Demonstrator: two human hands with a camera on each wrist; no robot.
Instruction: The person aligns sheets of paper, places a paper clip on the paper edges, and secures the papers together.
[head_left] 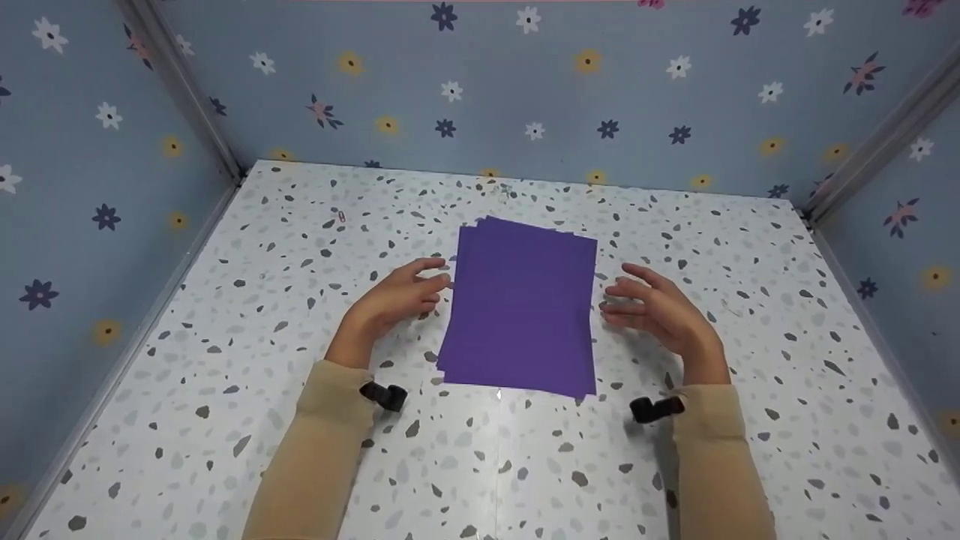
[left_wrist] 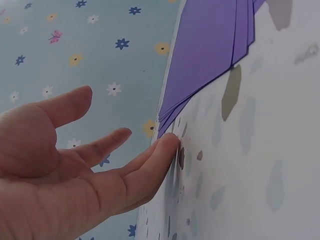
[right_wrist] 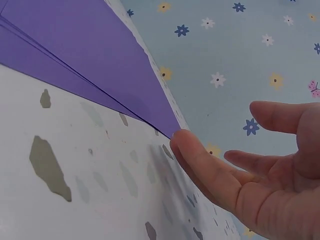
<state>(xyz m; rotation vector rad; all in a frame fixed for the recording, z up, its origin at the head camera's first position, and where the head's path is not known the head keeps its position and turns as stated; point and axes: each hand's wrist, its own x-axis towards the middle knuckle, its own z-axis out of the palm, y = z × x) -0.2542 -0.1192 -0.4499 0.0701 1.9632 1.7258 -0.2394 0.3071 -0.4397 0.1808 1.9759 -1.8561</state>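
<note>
Purple paper stack, left hand, right hand, straight fingers flanking its edges

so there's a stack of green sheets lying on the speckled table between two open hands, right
Not quite: the sheets are purple, not green, as the head view shows. The rest holds: they lie loosely stacked on the speckled table, between the left hand and the right hand, both with relaxed, open fingers.

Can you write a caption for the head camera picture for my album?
Two open hands, left hand and right hand, flank a stack of purple paper on a speckled table.
</note>
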